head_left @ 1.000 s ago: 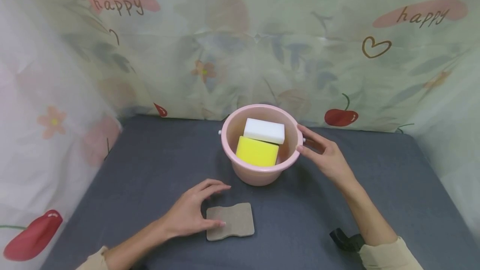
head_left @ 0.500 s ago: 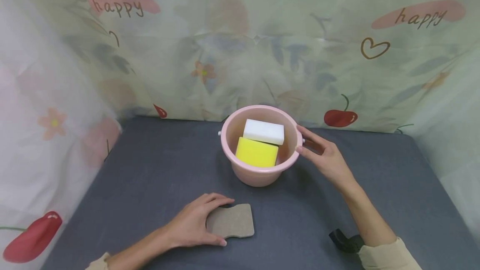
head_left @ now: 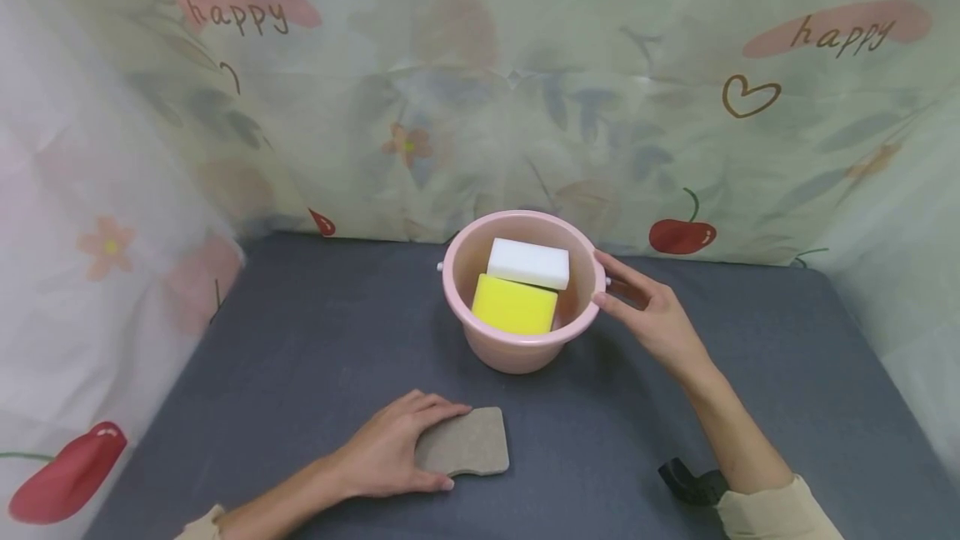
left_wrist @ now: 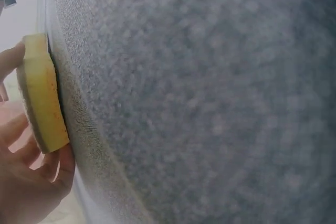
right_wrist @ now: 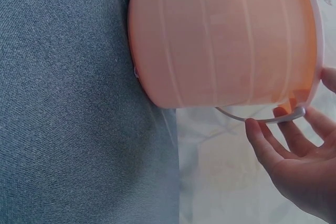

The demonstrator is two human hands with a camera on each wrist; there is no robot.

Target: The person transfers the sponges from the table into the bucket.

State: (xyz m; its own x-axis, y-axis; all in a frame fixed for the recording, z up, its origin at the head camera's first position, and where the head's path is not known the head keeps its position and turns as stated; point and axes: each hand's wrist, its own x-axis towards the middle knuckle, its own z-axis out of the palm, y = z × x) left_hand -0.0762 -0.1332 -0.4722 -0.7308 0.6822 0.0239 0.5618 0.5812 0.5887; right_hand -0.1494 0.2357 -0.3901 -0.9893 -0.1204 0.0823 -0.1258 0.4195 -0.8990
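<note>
My left hand (head_left: 390, 450) grips a sponge (head_left: 468, 444) lying on the table, thumb on its near side and fingers on its far side. Grey faces up; the left wrist view shows the thick yellow body of this sponge (left_wrist: 42, 95) between thumb and fingers. Behind it stands a pink bucket (head_left: 513, 352), upright. Inside lie a white block-shaped sponge (head_left: 528, 263) and a yellow sponge (head_left: 513, 304). My right hand (head_left: 660, 319) holds the bucket's right rim; the right wrist view has its fingers by the thin wire handle (right_wrist: 273, 120).
A dark grey cloth covers the table (head_left: 315, 315). Patterned curtains (head_left: 487, 107) hang behind and at both sides. A black strap-like piece (head_left: 690, 482) sits by the right wrist.
My left hand has come down and nearer to me, its thumb and fingers closing on the grey-faced sponge. The right hand and bucket stay put.
</note>
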